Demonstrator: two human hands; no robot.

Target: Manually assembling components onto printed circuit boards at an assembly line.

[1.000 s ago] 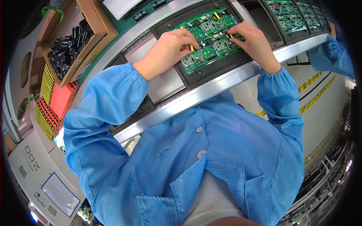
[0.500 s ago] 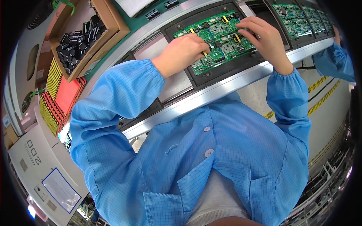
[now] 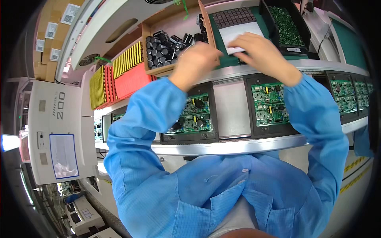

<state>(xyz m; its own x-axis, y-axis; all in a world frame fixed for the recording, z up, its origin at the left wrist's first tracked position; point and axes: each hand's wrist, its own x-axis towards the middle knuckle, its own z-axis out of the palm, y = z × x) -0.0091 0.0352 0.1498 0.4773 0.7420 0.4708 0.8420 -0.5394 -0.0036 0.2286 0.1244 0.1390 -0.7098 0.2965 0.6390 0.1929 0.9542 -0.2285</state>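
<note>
Now I see both hands raised over the shelf behind the conveyor, away from the boards. The left hand [image 3: 197, 59] hangs at the front edge of the cardboard box [image 3: 158, 70] that is full of black capacitors [image 3: 164, 47]; its fingers are curled, but the picture is blurred there and I cannot tell if they pinch a part. The right hand [image 3: 262, 53] lies on the green mat [image 3: 222, 59], fingers bent down on the white sheet [image 3: 243, 32] near its front edge; if it grasps something I also cannot tell.

Below the hands, at the near rail of the conveyor, two black carriers stand side by side. The left circuit board [image 3: 190, 115] is half hidden under the left sleeve [image 3: 147, 115]; the right circuit board [image 3: 269, 103] lies free between the arms. Both already carry some yellow and round black parts. I judge that the loading is somewhere in the middle: parts are on the boards, and the hands are at the stock. More boards [image 3: 349, 93] wait toward the right end of the line.
</note>
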